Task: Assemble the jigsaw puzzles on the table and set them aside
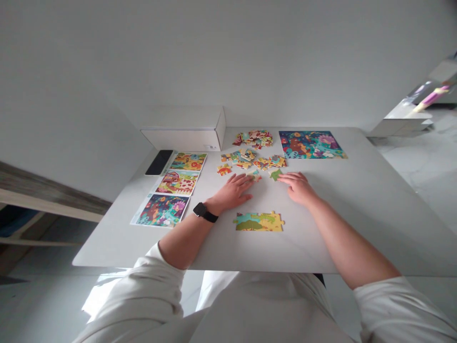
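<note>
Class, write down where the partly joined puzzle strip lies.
Head view: the joined strip lies on the table, between the forearms, nearer the person than the left hand and right hand.

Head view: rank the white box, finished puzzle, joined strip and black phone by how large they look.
1. white box
2. finished puzzle
3. joined strip, though it lies nearest the camera, which flatters it
4. black phone, the smallest

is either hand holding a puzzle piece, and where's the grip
Nothing is held. The left hand and right hand lie flat, fingertips at a loose piece and a green piece on the table.
</note>
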{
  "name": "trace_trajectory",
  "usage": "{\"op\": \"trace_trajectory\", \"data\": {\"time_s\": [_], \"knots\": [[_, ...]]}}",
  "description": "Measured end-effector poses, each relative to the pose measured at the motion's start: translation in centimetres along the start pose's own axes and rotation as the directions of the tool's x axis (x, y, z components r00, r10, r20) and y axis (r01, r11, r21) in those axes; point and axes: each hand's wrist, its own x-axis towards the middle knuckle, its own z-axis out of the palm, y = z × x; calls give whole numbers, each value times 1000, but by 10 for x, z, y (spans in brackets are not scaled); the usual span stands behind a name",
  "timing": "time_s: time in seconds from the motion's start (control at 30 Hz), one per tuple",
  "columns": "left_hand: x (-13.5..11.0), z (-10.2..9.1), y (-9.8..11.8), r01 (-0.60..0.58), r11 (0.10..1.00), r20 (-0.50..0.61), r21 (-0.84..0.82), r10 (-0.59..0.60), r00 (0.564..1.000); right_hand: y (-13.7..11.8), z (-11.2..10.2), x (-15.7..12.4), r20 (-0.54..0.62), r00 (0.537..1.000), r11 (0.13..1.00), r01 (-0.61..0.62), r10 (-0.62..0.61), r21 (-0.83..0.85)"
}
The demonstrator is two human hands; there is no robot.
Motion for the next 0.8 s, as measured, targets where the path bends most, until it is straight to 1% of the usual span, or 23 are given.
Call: {"op": "trace_trajectory", "data": {"time_s": [0.07,0.23,0.4,0.5,0.63,0.7,0.8], "knots": [[0,0,0,9,1000,8,-1,-9,1000,1,-1,1,6,1000,1000,21,-21,9],[-3,-4,-6,20,1000,-33,14,-19,999,2,-1,2,2,999,999,37,-37,-3],[-6,-3,-13,131,990,-87,49,-126,988,1,1,1,-16,999,999,33,-34,-18],[-8,-6,-16,177,983,-113,52,-170,979,1,-2,1,-77,997,1000,-5,4,-23],[-9,-11,-18,189,981,-176,32,-181,968,6,-6,0,-180,979,995,-103,98,-18],[-9,-12,-17,196,980,-202,27,-186,961,8,-7,0,-183,975,991,-132,125,-23],[-8,-14,-16,202,979,-224,27,-191,956,7,-5,-1,-160,980,992,-125,119,-29]]}}
